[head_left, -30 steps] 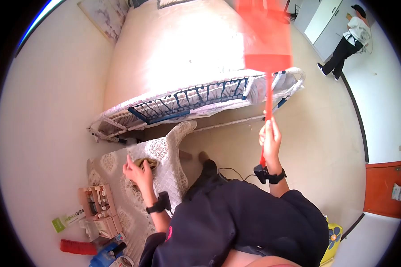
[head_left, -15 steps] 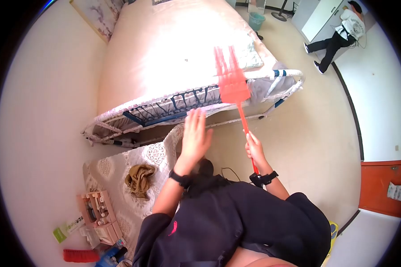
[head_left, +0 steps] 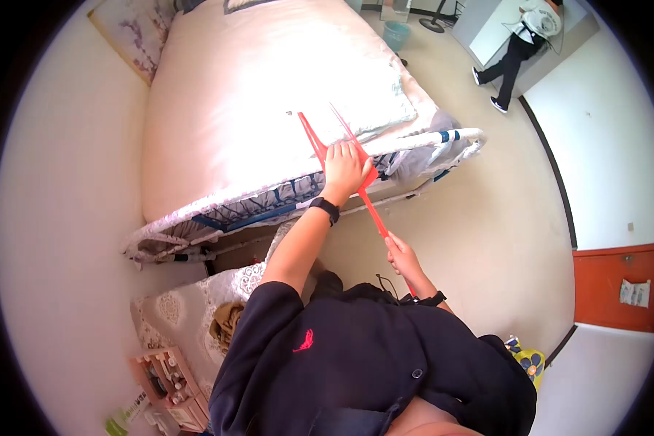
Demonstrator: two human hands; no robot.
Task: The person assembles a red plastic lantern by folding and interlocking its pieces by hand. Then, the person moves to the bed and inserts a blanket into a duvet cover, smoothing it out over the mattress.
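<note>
Red tool: the long-handled red plastic tool with a flat, pronged head (head_left: 370, 208) slants in front of you, prongs away from you, head in view above the foot edge of the bed with a pale pink sheet (head_left: 225, 94).
Left hand: your left hand (head_left: 346, 171) lies over the tool's head, fingers together and slightly bent; the prongs reach past your fingertips. Whether you clasp the head cannot be told, its underside being hidden.
Right hand: your right hand (head_left: 402, 258) is closed around the handle, nearer your body than the head.
Bed foot: a white-wrapped metal rail (head_left: 185, 209) runs along that edge; a pale pillow (head_left: 392, 109) lies near its right corner.
Table: to your left, under a patterned lace cloth (head_left: 185, 334); a crumpled brown cloth (head_left: 225, 320) lies on it, a pink organiser (head_left: 168, 385) near its left edge.
Co-worker: a person in a white top (head_left: 539, 20) stands beside the grey cabinet (head_left: 490, 33), well apart.
</note>
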